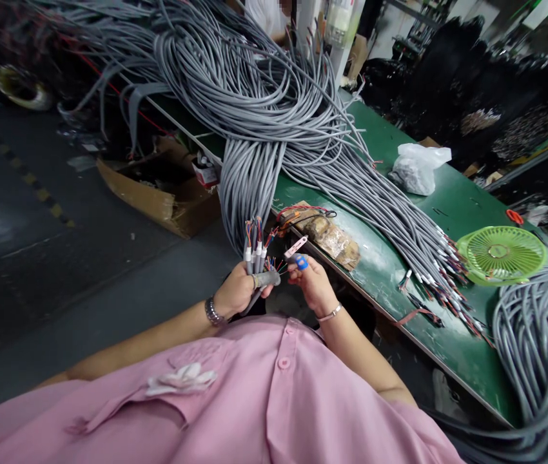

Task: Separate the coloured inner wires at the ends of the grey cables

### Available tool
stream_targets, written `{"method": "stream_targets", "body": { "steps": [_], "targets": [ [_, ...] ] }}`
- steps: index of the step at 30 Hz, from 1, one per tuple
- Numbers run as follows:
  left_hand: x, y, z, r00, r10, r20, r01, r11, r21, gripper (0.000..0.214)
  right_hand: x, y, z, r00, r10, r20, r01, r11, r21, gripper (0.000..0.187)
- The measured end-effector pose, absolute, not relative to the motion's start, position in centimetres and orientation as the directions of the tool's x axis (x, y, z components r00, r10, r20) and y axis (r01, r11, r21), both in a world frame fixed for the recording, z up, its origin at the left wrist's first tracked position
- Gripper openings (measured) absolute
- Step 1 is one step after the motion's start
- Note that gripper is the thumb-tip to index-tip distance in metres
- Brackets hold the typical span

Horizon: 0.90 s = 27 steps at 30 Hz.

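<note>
My left hand [238, 290] is closed round a small bunch of grey cables [254, 251], their stripped ends with coloured wires pointing up. A grey cot covers one finger of that hand. My right hand [310, 280] pinches at the thin coloured wires beside the bunch; a blue cot [300, 261] sits on one fingertip and a small pink tag [296, 246] sticks up above it. Both hands hover just off the near edge of the green workbench [385, 258], below a thick grey cable bundle [249, 180] that hangs over the edge.
A huge heap of grey cables [254, 84] covers the bench's far end, with more cable ends [438, 270] fanned across it. A green fan guard [501, 254], a white plastic bag [419, 167], a taped pad [332, 238] and another cable coil [539, 348] lie there. A cardboard box [162, 187] stands on the floor.
</note>
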<state>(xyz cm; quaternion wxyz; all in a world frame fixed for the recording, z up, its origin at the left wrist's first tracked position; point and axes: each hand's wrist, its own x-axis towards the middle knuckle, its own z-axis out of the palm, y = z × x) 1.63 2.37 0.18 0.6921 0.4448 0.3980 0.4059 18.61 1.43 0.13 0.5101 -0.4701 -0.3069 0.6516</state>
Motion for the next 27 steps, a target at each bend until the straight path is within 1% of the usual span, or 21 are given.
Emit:
{"method": "stream_targets", "body": {
  "steps": [2,6,9,11,13,16,18,21,23,25,26,27],
  "targets": [
    [1.5,2.6,0.3,0.370,0.908,-0.196,-0.202,0.284,0.937,0.023,18.9,1.4,0.4,-0.047,0.951,-0.306,-0.362,-0.302,-0.882,0.036],
    [1.7,2.6,-0.3,0.396,0.904,-0.162,-0.136,0.232,0.963,0.025,18.1,1.3,1.4,-0.130,0.963,-0.235,-0.257,-0.262,-0.930,0.030],
    [1.9,2.4,-0.5,0.405,0.898,-0.174,-0.101,0.233,0.967,0.025,17.2,1.3,1.6,-0.095,0.971,-0.218,-0.257,-0.236,-0.937,0.028],
    [2.0,2.3,-0.3,0.402,0.894,-0.197,-0.094,0.254,0.963,0.024,16.8,1.3,1.3,-0.056,0.969,-0.239,-0.274,-0.245,-0.930,0.025],
    [2.0,2.3,0.3,0.398,0.892,-0.214,-0.099,0.274,0.957,0.023,16.9,1.4,0.8,0.001,0.961,-0.275,-0.308,-0.262,-0.915,0.023],
    [1.8,2.3,1.3,0.402,0.888,-0.224,-0.146,0.303,0.942,0.022,17.8,1.8,0.2,0.048,0.942,-0.331,-0.452,-0.275,-0.848,0.023],
    [1.6,2.5,1.7,0.405,0.882,-0.241,-0.202,0.343,0.917,0.022,18.7,2.3,0.0,0.016,0.931,-0.365,-0.552,-0.296,-0.779,0.029],
    [1.4,3.0,2.0,0.412,0.871,-0.267,-0.286,0.402,0.870,0.021,19.7,3.2,0.3,-0.066,0.912,-0.405,-0.594,-0.362,-0.719,0.045],
    [1.4,3.4,1.9,0.429,0.865,-0.262,-0.317,0.416,0.853,0.021,19.8,3.7,0.6,-0.142,0.914,-0.380,-0.564,-0.390,-0.728,0.050],
    [1.6,3.8,1.6,0.448,0.860,-0.245,-0.329,0.413,0.849,0.021,19.5,4.1,0.6,-0.171,0.929,-0.329,-0.513,-0.369,-0.775,0.047],
    [1.8,4.0,1.6,0.458,0.858,-0.234,-0.329,0.408,0.852,0.021,19.3,4.1,0.5,-0.133,0.944,-0.303,-0.484,-0.328,-0.811,0.045],
    [1.9,4.2,1.5,0.464,0.857,-0.224,-0.331,0.402,0.854,0.021,19.0,4.1,0.3,-0.061,0.960,-0.274,-0.451,-0.272,-0.850,0.042]
  ]
}}
